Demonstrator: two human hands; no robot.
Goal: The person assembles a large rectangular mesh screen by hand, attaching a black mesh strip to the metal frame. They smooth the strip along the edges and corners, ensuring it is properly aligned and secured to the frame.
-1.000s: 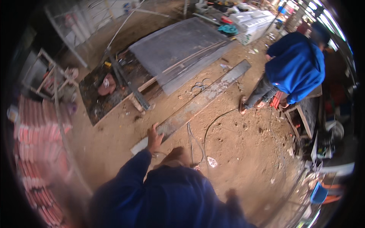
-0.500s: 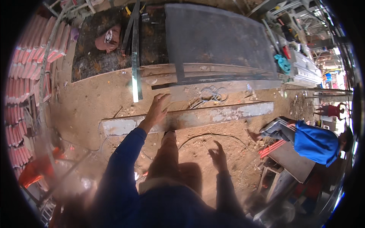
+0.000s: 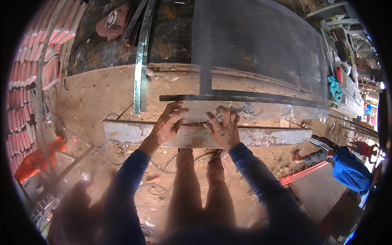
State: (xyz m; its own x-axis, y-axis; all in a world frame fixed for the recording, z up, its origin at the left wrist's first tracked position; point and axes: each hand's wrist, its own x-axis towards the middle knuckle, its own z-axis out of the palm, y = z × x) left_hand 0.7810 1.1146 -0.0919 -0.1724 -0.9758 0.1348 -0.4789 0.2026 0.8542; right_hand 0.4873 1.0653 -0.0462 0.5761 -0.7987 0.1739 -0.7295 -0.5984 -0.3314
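Note:
My left hand reaches over the long rusty metal beam, its fingers bent but apart, with nothing visible in it. Beside it is my right hand, also open, fingers spread and curled. Beyond my fingertips lies a large grey mesh sheet, its near edge stretching over the ground toward the beam between my hands. Along that near part runs a dark flat strip. Whether my fingertips touch the mesh I cannot tell.
A dark stained board carries a brown cap and shiny metal bars. Stacked reddish tiles stand at left, near an orange cloth. A person in blue is at right. Cables lie on the dirt floor.
My right hand has moved up and forward from low right to beside my left hand over the beam. The view has shifted closer to the mesh. Both my legs now show below the beam.

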